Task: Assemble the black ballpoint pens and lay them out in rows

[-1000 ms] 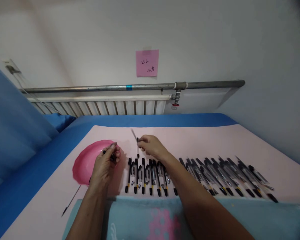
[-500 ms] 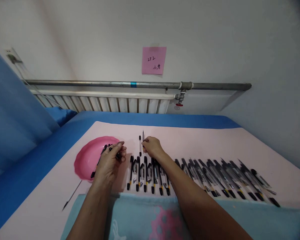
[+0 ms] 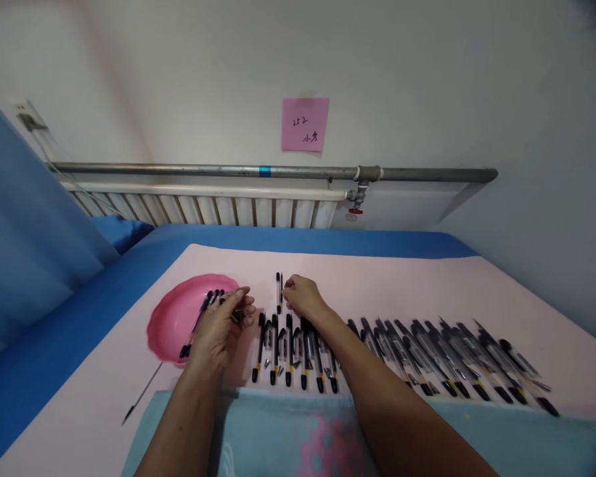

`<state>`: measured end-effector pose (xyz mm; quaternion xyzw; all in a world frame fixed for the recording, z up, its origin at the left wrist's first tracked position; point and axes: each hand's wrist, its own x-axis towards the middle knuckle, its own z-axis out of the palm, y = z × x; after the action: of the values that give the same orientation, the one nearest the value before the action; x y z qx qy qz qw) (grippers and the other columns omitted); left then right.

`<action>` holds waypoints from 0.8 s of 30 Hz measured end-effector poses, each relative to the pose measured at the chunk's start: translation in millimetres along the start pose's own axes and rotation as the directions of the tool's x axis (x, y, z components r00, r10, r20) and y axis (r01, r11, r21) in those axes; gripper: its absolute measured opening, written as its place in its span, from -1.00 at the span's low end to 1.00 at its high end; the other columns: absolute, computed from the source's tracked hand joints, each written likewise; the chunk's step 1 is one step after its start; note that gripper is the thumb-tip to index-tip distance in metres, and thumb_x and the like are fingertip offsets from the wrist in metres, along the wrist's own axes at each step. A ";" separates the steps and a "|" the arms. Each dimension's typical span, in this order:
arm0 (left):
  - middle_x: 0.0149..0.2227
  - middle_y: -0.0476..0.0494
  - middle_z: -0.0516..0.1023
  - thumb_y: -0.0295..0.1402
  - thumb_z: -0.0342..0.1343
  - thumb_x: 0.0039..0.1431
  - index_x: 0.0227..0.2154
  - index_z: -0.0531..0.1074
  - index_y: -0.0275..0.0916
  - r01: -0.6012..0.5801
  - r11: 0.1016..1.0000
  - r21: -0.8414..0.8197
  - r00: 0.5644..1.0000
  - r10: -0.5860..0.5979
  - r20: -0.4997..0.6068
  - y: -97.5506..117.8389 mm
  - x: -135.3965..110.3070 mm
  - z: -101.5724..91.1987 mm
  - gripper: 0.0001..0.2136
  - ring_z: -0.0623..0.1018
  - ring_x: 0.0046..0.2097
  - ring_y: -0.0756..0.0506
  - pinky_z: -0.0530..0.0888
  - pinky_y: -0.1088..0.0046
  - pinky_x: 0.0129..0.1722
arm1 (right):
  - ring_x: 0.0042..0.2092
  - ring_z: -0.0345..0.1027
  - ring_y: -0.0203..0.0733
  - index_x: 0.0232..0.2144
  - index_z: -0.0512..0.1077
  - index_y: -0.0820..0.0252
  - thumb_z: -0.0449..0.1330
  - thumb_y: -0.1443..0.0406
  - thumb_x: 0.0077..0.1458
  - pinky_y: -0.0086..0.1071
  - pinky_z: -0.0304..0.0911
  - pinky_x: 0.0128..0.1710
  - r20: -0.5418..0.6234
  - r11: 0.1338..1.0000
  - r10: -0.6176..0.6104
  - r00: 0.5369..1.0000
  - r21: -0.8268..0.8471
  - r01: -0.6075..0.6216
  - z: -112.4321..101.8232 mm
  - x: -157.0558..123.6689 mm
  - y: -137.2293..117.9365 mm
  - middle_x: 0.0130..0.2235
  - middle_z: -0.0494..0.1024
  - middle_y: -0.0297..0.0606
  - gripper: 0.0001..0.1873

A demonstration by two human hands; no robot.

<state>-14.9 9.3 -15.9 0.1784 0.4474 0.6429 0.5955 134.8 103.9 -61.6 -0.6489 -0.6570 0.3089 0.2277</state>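
Note:
My left hand [image 3: 223, 324] is curled around small black pen parts, at the right rim of a pink scalloped bowl [image 3: 157, 298]; their exact shape is partly hidden. Several black pens [image 3: 202, 324] lean in the bowl beside that hand. Further right, my right hand [image 3: 304, 296] has its fingers pinched at a thin dark pen refill [image 3: 281, 283], with the fingertips partly hidden. That refill is just right of a clear pen barrel [image 3: 279, 295] with black ends. Below both hands lies a row of pen barrels [image 3: 289, 351], with clear caps [image 3: 283, 343] and small metal tips [image 3: 281, 371] between them.
More pen parts [image 3: 442, 358] spread across the pink tabletop [image 3: 402, 285] on the right, partly behind my right forearm. A single refill [image 3: 142, 394] lies left of the bowl. A teal patterned cloth [image 3: 273, 430] covers the front edge. Behind are a radiator [image 3: 218, 209] and pipe [image 3: 198, 170].
My right hand has brought the refill slightly left and down, close alongside the clear barrel. The left hand stays near the bowl, almost still. The whole view has shifted a little.

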 end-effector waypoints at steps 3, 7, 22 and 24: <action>-0.45 -0.20 0.49 -0.50 0.10 0.00 -0.38 0.42 -0.40 0.062 0.997 -0.055 0.997 -0.064 -0.041 0.5 0.5 1.3 -0.90 0.50 -0.44 -0.02 0.46 0.51 -0.46 | -0.50 0.31 -0.30 -0.36 0.44 0.21 0.05 0.38 -0.08 -0.48 0.12 -0.51 -0.028 0.999 -0.037 0.999 0.034 0.037 -9.9 -5.3 -4.7 -0.53 0.47 -0.33 -0.79; -0.32 -0.33 0.52 -0.50 0.01 0.08 -0.41 0.42 -0.41 0.143 0.975 -0.170 0.989 -0.147 -0.014 0.5 1.1 2.3 -0.89 0.52 -0.22 -0.14 0.48 0.35 -0.25 | -0.43 0.33 -0.34 -0.38 0.45 0.17 0.04 0.35 -0.04 -0.50 0.18 -0.42 -0.023 0.979 -0.166 0.986 0.113 0.168 -20.6 -22.3 -25.6 -0.46 0.49 -0.38 -0.81; -0.42 -0.20 0.52 -0.54 -0.03 0.10 -0.47 0.47 -0.41 0.194 0.938 -0.286 0.981 -0.184 0.060 0.5 -5.4 15.8 -0.82 0.51 -0.33 -0.01 0.45 0.55 -0.30 | -0.26 0.27 -0.27 -0.35 0.40 0.29 0.01 0.49 -0.04 -0.41 0.16 -0.21 0.156 0.689 -0.707 0.690 -0.068 0.721 -3.9 -64.8 -57.4 -0.31 0.44 -0.21 -0.78; -0.38 -0.21 0.53 -0.53 -0.03 0.10 -0.43 0.47 -0.41 0.191 0.942 -0.275 0.982 -0.181 0.064 0.8 -6.2 15.0 -0.83 0.51 -0.30 -0.02 0.45 0.53 -0.28 | -0.23 0.26 -0.27 -0.34 0.40 0.26 0.01 0.50 -0.05 -0.40 0.15 -0.19 0.159 0.669 -0.729 0.665 -0.036 0.742 -3.2 -65.0 -56.4 -0.30 0.43 -0.22 -0.77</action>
<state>-2.6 9.1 -5.4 0.0615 0.3557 0.6371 0.6810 100.3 41.5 -13.2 -0.3169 -0.8907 0.1999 0.2574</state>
